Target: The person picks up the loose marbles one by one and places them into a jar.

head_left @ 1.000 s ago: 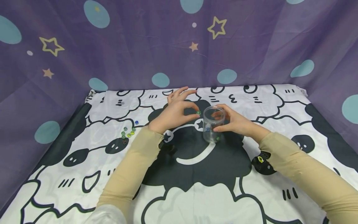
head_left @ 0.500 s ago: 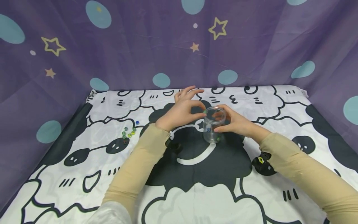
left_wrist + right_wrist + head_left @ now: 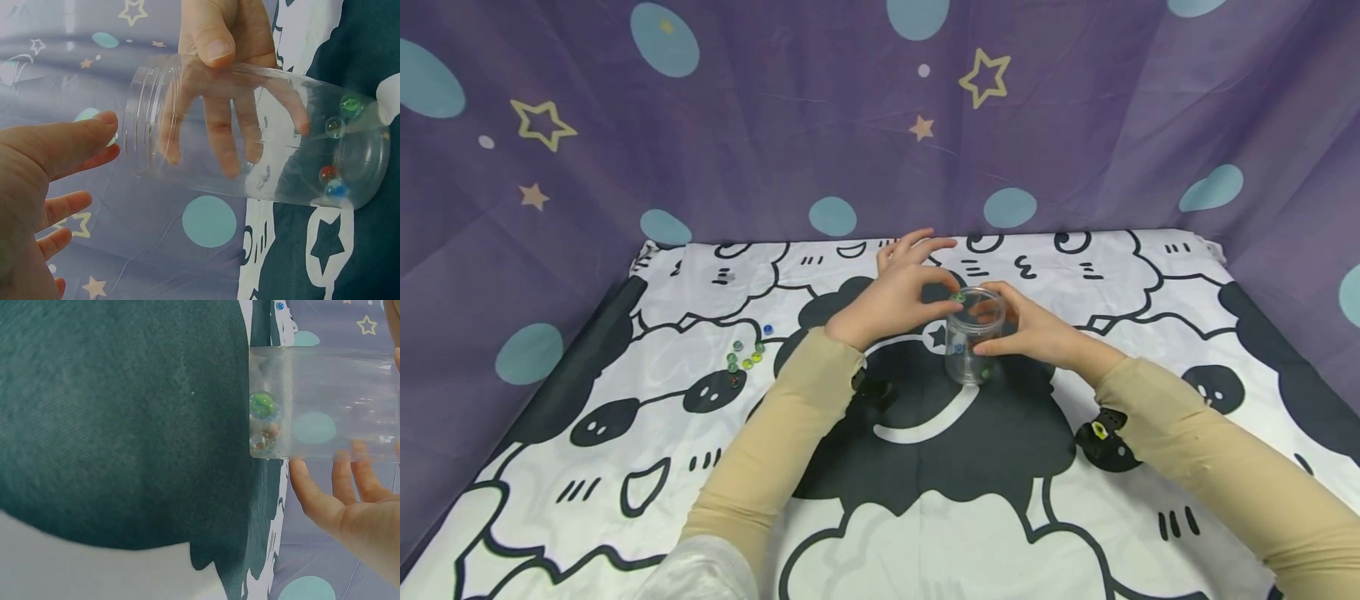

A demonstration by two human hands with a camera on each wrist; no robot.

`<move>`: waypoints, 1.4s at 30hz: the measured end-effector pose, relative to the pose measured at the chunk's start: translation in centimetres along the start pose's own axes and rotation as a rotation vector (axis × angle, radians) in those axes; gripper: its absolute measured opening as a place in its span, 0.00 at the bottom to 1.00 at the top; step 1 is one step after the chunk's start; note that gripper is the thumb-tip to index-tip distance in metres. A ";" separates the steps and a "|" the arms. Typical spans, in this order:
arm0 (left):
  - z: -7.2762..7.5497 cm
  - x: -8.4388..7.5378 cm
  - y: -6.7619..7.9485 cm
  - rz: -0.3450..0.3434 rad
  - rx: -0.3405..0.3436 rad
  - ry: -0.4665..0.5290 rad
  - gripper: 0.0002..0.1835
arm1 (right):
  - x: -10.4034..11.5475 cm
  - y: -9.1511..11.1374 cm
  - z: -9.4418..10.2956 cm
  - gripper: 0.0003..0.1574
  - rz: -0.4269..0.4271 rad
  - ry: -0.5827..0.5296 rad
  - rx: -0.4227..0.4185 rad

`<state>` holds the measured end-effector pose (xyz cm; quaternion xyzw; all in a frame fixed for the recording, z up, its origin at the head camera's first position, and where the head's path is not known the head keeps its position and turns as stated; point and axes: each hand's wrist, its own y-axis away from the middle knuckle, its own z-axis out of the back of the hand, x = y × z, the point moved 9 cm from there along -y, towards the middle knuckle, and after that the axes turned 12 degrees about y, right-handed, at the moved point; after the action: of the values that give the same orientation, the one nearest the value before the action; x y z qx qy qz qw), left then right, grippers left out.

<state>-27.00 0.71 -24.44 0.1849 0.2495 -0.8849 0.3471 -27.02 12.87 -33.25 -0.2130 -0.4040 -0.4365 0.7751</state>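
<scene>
Well, closest to the person, the left sleeve (image 3: 767, 454) and the right sleeve (image 3: 1225, 462), both beige, reach in from the near side of the surface (image 3: 917, 550), which is covered by a cloth printed with cartoon faces. At the right cuff I can see a black device (image 3: 1108, 446) with a yellow mark.

Farther in, toward the left edge of the surface, lie the loose marbles (image 3: 747, 363): a reddish one nearest, greens and yellows bunched beyond it, a blue one farthest. About level with them, a little right of the surface's middle, a clear open jar (image 3: 967, 362) stands upright on a big black cloud print. Down at its bottom sit the inside marbles (image 3: 327, 174), among them green, red and blue.

The right hand (image 3: 1037, 325) grips the jar from the right, thumb in front, fingers behind. Across from it, apart from the other, the left hand (image 3: 898, 300) pinches a green marble (image 3: 957, 297) between thumb and forefinger at the jar's rim; whether it touches the rim, I can't tell. Past the surface's far edge hangs a purple curtain (image 3: 865, 142) with stars and blue spots.
</scene>
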 end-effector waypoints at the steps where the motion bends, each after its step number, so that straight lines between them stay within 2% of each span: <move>1: -0.1 0.0 0.0 -0.001 0.002 0.001 0.09 | 0.0 0.0 0.0 0.47 -0.001 0.000 0.001; 14: -0.6 0.1 -0.2 0.015 0.030 -0.007 0.09 | -0.1 0.0 0.0 0.47 -0.012 0.016 0.002; 28: -0.2 0.5 0.3 0.031 0.033 0.008 0.09 | -0.3 -0.1 0.0 0.48 -0.028 -0.004 0.007; 42: 0.1 1.1 1.0 0.028 0.015 0.020 0.07 | -0.1 0.0 0.0 0.47 -0.009 -0.013 0.003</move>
<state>-27.09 -0.54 -25.20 0.1995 0.2438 -0.8800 0.3555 -27.09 12.89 -33.31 -0.2129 -0.4106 -0.4381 0.7709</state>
